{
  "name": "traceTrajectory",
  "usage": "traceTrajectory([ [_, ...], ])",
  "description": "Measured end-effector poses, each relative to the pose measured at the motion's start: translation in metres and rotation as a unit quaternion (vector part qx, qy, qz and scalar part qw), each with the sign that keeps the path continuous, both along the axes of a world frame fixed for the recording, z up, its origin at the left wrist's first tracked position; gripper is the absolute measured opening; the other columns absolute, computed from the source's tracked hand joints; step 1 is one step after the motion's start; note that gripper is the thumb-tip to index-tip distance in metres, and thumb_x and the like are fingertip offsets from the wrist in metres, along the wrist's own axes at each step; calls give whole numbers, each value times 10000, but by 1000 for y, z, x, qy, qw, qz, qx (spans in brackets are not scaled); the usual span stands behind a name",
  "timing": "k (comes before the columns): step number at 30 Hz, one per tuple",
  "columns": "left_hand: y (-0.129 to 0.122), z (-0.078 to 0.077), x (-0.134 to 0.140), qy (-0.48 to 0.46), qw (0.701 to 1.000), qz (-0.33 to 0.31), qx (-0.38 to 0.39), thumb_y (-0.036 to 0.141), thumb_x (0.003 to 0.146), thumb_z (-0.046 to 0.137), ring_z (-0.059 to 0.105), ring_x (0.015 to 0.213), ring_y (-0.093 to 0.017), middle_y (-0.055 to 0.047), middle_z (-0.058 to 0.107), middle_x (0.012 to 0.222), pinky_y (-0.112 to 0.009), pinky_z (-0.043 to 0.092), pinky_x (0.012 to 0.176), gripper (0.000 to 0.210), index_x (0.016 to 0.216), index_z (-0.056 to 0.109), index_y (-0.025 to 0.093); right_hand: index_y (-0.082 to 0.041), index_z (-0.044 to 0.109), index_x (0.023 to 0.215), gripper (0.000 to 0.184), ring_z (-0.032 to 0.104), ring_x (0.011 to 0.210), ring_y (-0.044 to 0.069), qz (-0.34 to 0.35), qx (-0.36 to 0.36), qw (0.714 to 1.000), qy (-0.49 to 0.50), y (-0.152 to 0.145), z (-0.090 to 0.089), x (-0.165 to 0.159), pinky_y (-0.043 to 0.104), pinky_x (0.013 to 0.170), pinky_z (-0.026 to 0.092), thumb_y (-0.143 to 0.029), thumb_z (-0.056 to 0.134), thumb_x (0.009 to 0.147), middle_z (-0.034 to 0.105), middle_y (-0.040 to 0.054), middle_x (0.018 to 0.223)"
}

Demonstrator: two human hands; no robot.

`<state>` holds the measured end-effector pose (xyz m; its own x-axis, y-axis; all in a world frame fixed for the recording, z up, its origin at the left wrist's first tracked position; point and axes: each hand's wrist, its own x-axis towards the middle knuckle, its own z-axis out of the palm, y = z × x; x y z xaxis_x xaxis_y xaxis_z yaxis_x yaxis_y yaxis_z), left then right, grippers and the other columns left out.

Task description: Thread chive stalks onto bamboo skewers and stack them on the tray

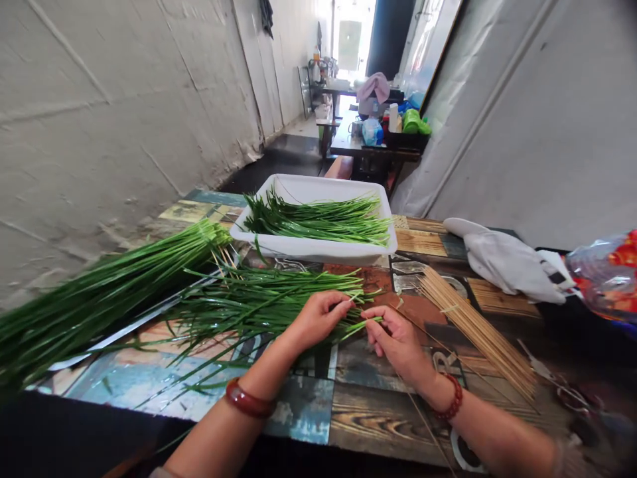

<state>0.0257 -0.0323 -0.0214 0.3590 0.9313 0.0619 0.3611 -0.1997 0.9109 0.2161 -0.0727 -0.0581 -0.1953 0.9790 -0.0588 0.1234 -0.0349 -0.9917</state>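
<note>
Long green garlic chives point(279, 292) lie in a loose pile on the patterned table, pale ends to the right. At those ends, my left hand point(326, 317) is closed, thumb and fingertips pinched together; what lies between them is too small to make out. My right hand point(395, 338) is closed on a few chive stalks point(359, 327), their ends showing by its thumb. A thin stick point(423, 418) slants down below this hand. To the right lies a tied bundle of bamboo skewers point(472, 325), with a loose skewer point(458, 362) beside it.
A white plastic tub point(318, 248) of more chives stands behind the pile. A thick chive bunch point(124, 285) lies at left along a metal strip point(149, 315). At right are a white cloth point(502, 255), scissors point(552, 378) and a clear bag with red items point(610, 272).
</note>
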Motion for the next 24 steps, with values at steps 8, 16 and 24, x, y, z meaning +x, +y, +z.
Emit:
traceTrajectory([
  [8,3,-1,-7,-129,991,-3,-41,255,806,589,627,780,-158,-60,720,860,-233,479,688,213,888,740,129,-191,622,979,224,480,419,67,-11,66,997,-43,0,33,-28,183,416,369,-381,551,884,564,-39,602],
  [16,1,0,-8,-89,994,49,38,203,795,602,598,662,-126,-25,685,705,-214,444,628,144,711,708,154,-198,626,1013,214,477,467,90,-27,77,992,-98,1,16,-18,198,423,349,-358,528,910,545,-30,588],
  [24,0,-2,-6,-75,996,39,24,199,799,597,584,636,-119,-16,670,684,-207,428,592,142,754,727,165,-180,597,1007,245,427,452,76,-44,-13,999,-19,1,21,-23,181,394,290,-394,531,907,499,-45,564],
])
